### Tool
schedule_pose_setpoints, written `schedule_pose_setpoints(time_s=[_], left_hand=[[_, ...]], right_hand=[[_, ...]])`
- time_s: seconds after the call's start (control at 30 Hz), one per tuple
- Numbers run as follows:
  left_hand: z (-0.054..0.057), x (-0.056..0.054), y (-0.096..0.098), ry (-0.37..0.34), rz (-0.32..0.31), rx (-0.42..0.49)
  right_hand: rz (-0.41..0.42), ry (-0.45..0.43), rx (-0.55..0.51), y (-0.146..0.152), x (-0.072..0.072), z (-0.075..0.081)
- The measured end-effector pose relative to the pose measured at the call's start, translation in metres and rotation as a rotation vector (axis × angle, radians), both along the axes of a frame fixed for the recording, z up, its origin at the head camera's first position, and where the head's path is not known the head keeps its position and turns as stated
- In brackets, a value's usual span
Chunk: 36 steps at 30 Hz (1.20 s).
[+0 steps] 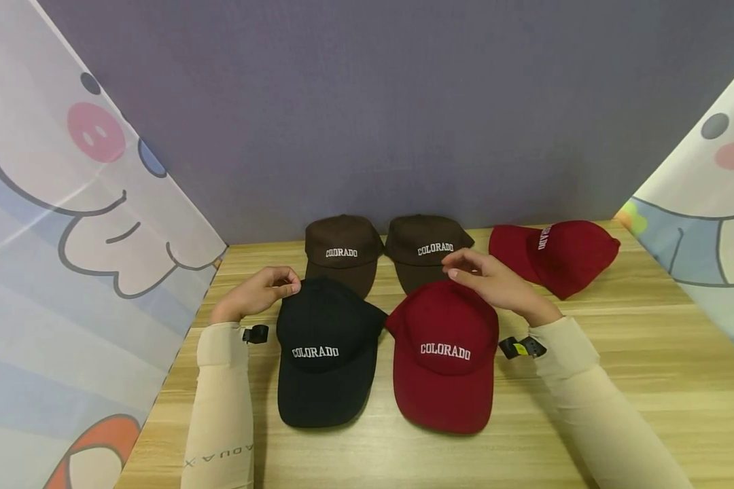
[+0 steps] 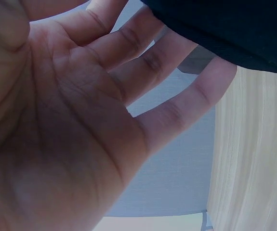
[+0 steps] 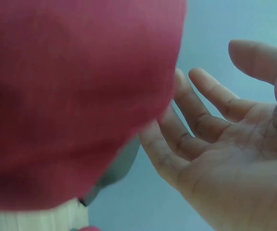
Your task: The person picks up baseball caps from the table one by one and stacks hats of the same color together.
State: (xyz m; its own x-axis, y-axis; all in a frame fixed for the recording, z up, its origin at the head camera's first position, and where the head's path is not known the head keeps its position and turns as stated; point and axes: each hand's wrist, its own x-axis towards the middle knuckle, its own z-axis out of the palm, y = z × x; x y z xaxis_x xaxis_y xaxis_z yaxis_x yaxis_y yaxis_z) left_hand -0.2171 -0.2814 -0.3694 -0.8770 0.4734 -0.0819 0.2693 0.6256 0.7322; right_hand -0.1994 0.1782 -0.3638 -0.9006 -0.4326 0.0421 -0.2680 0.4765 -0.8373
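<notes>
Black cap (image 1: pixel 327 326) and, to its right, the near red cap (image 1: pixel 446 329) sit on the table (image 1: pixel 624 387), brown caps (image 1: pixel 344 238) beyond. The right hand (image 1: pixel 498 282), fingers released, is at the near red cap's far edge; the left hand (image 1: pixel 258 293) is at the black cap's, its grasp unclear.

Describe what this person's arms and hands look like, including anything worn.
The left sleeve and right sleeve are cream with wide cuffs; dark lettering marks the left one. A small black device sits at each wrist, the right one bearing a yellow patch. The left hand and right hand wear no gloves.
</notes>
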Motion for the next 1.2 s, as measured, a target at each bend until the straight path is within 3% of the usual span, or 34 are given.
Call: schedule_pose_setpoints(time_s=[0.47, 0.7, 0.83, 1.1, 1.2], left_hand=[[0.006, 0.007, 0.004, 0.038, 0.053, -0.046], [0.020, 0.014, 0.014, 0.098, 0.087, -0.075], [0.029, 0.021, 0.029, 0.140, 0.089, -0.110], [0.043, 0.036, 0.070, 0.288, 0.018, -0.178], [0.047, 0.041, 0.085, 0.370, 0.043, -0.178]], right_hand=[[-0.076, -0.018, -0.022, 0.043, -0.005, -0.003], [-0.137, -0.023, -0.164, 0.061, -0.006, 0.000], [-0.182, 0.016, -0.194, 0.073, -0.007, 0.000], [-0.332, 0.096, -0.207, 0.097, -0.008, 0.004], [-0.397, 0.110, -0.263, 0.105, -0.008, 0.005]])
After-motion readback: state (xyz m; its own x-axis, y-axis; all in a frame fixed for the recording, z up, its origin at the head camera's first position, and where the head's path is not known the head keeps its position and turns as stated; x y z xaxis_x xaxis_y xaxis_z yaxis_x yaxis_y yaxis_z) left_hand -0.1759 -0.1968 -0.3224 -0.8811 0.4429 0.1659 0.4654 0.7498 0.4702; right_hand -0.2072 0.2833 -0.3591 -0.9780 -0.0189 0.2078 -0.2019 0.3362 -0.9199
